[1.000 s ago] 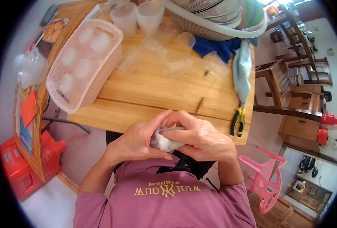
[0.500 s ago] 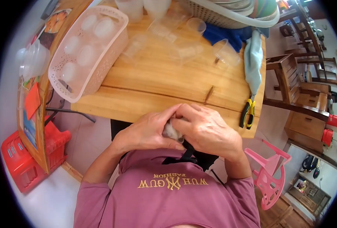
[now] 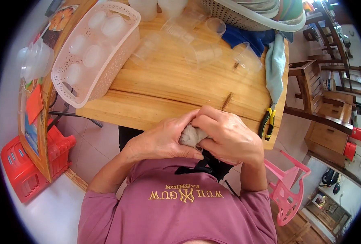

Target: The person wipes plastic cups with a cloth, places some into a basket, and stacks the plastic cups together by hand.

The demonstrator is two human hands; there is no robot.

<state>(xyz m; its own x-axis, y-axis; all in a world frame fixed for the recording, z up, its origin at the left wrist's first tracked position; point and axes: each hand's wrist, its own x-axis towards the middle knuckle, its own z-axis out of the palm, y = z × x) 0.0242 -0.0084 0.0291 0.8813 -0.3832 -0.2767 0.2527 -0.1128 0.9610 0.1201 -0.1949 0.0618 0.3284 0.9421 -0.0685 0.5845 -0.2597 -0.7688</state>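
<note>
My two hands meet in front of my chest at the table's near edge, around a small greyish-white bundle (image 3: 191, 136). My left hand (image 3: 164, 138) cups it from the left, thumb along its lower side. From the right, my right hand (image 3: 229, 136) grips it with bent fingers that hide much of its surface. A thin pale strand seems to hang under the bundle. Whether it is yarn or cloth, I cannot tell. Just beyond my right hand, a thin brown piece (image 3: 227, 101) lies on the wooden table (image 3: 160, 85).
A pink basket (image 3: 125, 53) with white-lidded containers stands at the left. Clear plastic cups (image 3: 203, 55) lie toward the back, near a white basket (image 3: 245, 18) and blue cloth (image 3: 239, 37). Yellow-black pliers (image 3: 267, 123) and a light-blue cloth (image 3: 274, 67) are along the right edge.
My right hand has shifted slightly right and its fingers have lifted off part of the bundle, so more of it shows. My left hand stays around it. The view has tilted slightly.
</note>
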